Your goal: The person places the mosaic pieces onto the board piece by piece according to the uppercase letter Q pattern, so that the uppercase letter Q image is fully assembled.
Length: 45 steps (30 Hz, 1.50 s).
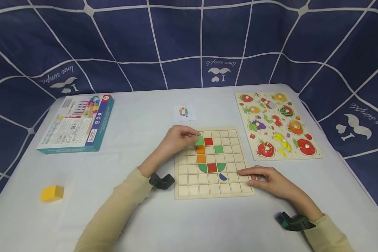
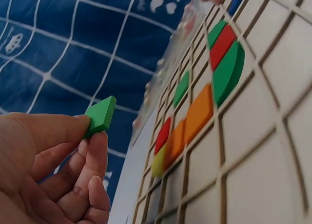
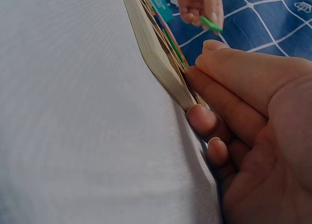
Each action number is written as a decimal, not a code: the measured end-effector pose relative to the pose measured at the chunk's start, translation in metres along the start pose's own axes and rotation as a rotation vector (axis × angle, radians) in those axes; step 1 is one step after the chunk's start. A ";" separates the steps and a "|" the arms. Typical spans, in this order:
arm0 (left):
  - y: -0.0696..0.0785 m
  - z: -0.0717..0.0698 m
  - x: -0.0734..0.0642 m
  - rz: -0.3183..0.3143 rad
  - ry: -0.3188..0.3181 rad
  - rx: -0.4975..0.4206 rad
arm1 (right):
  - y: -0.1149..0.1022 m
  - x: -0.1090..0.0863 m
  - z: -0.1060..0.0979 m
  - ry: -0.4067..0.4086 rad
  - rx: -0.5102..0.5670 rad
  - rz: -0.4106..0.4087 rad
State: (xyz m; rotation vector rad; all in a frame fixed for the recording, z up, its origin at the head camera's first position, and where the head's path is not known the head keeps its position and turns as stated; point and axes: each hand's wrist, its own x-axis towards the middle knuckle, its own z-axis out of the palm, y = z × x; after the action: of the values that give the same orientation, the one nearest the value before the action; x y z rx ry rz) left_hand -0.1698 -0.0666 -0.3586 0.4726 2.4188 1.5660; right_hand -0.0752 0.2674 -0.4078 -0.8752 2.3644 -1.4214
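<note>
My left hand [image 1: 180,138] pinches a green square tile [image 2: 101,114] between thumb and forefinger, held over the upper left part of a wooden grid board [image 1: 193,190]. On the board, orange tiles [image 1: 201,159], red tiles [image 1: 212,168], a green square [image 1: 218,149] and green quarter-round pieces [image 1: 221,167] form a ring. A blue rounded piece [image 1: 223,177] lies just below it. The left wrist view also shows a yellow piece [image 2: 158,164] beside the orange ones. At the board's right edge rests my right hand [image 1: 267,178], fingers relaxed, holding nothing.
Behind the board lies a small printed card [image 1: 190,114] with a coloured ring pattern. A fruit puzzle board [image 1: 261,136] is at the right, a teal-edged box [image 1: 72,124] at the back left. Nearer on the left sits a yellow block [image 1: 52,194].
</note>
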 end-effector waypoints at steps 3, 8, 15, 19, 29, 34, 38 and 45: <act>0.002 0.017 0.006 0.029 -0.051 0.020 | 0.000 0.000 0.002 0.000 0.005 -0.004; 0.002 0.038 0.014 0.054 -0.101 0.047 | 0.000 0.000 0.002 0.003 0.002 0.008; 0.002 0.059 0.015 0.080 -0.130 0.149 | 0.000 0.000 0.002 0.004 -0.009 0.007; 0.005 0.065 0.011 0.111 -0.113 0.256 | -0.001 0.000 0.001 -0.003 0.002 -0.024; 0.012 0.071 0.009 0.154 -0.111 0.353 | -0.001 0.000 0.000 0.005 -0.013 -0.027; 0.010 0.072 0.010 0.154 -0.121 0.345 | -0.002 0.001 0.000 0.012 -0.023 -0.028; 0.009 0.073 0.010 0.157 -0.124 0.364 | -0.003 0.001 0.000 0.014 -0.026 -0.031; 0.012 0.061 0.008 0.185 -0.099 0.349 | -0.003 0.000 0.000 0.015 -0.027 -0.025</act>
State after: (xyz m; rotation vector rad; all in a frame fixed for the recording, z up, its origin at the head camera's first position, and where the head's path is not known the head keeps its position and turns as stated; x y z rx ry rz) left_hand -0.1534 -0.0078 -0.3728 0.8375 2.6397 1.1472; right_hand -0.0741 0.2662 -0.4052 -0.9069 2.3979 -1.4132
